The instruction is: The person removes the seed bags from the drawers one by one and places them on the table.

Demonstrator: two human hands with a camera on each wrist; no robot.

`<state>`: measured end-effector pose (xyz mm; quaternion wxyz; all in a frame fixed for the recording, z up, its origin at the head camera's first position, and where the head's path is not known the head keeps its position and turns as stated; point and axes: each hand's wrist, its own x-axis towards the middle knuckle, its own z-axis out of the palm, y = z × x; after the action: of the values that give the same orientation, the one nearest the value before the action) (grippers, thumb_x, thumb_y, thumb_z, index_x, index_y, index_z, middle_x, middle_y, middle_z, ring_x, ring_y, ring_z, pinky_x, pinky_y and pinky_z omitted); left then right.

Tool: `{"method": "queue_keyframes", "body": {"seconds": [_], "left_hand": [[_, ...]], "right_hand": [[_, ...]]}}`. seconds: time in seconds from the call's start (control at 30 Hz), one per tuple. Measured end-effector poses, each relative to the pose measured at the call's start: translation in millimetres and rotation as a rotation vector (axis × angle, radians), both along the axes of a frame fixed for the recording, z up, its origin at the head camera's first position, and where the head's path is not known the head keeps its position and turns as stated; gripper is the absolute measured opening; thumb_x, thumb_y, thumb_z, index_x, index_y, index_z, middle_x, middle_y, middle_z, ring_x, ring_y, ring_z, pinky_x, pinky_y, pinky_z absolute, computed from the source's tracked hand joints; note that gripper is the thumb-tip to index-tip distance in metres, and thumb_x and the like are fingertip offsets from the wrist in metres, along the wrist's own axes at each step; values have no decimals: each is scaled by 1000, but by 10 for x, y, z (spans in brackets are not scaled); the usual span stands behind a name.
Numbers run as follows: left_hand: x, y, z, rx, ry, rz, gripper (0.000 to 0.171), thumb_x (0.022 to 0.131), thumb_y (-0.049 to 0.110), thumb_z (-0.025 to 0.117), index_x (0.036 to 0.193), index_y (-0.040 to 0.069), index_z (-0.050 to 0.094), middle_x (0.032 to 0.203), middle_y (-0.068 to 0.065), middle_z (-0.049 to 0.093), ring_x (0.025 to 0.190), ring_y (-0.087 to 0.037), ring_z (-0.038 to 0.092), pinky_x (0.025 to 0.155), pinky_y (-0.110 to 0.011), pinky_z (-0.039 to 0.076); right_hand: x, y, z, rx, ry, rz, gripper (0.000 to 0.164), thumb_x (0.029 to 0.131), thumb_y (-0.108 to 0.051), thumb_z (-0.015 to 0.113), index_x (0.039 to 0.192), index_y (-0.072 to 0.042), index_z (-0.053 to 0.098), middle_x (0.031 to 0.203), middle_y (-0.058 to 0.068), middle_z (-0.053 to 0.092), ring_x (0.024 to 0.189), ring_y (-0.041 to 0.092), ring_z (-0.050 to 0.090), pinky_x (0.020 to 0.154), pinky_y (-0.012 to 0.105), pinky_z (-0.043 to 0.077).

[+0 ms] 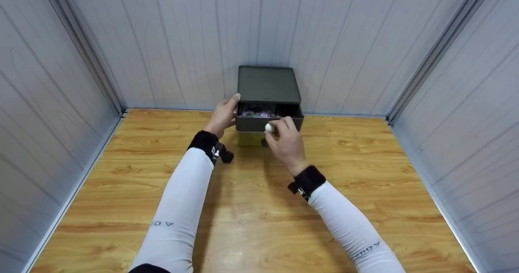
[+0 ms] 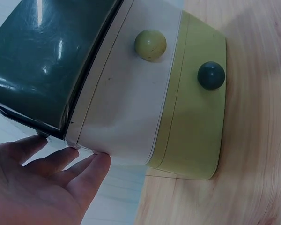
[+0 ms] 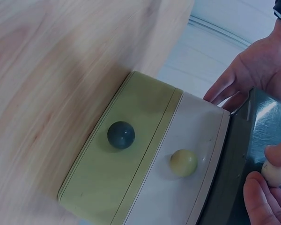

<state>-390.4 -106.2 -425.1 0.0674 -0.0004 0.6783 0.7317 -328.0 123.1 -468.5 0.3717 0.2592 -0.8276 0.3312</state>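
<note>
A small drawer cabinet (image 1: 268,84) with a dark green top stands against the back wall. Its dark green top drawer (image 1: 249,123) is partly pulled out, showing pinkish-purple contents (image 1: 256,111) at left and a dark compartment at right. My right hand (image 1: 287,143) pinches that drawer's round white knob (image 1: 269,127) between thumb and fingers. At the cabinet's left side, my left hand (image 1: 222,117) rests its extended fingers along the wall, thumb up by the top edge. Below are a white drawer (image 2: 126,98) and a yellow-green drawer (image 2: 194,122), both closed.
The white drawer bears a yellow-green knob (image 2: 150,45), the lowest one a dark knob (image 2: 211,75). A wood-grain surface (image 1: 243,224) lies beneath everything. Pale panel walls (image 1: 182,41) enclose the back and both sides, the back one close behind the cabinet.
</note>
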Motion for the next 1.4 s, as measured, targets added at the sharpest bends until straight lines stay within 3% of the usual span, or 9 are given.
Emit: {"method": "queue_keyframes", "body": {"seconds": [0.43,0.87,1.4], "left_hand": [[-27,-24,-34,1,-7,14,80,115,55,53,172,1,35,171,-23,45,157,-44,45,127,-53,42],[-41,-25,-45,-6,-3,4,81,115,55,52,172,1,33,171,-24,44,156,-46,46,127,-54,41],[-30,-48,-31,-6,-16,-2,83,114,55,54,172,-1,34,172,-23,44,156,-43,48,128,-53,41]], "right_hand": [[138,-36,-50,-98,2,41,24,90,4,87,111,5,74,105,15,64,89,24,72,81,28,65],[260,-30,-67,-126,-34,47,24,91,4,86,113,4,76,105,14,63,90,23,73,81,27,65],[384,-1,-85,-106,-4,53,24,91,1,88,113,3,77,104,12,64,88,19,73,77,25,64]]}}
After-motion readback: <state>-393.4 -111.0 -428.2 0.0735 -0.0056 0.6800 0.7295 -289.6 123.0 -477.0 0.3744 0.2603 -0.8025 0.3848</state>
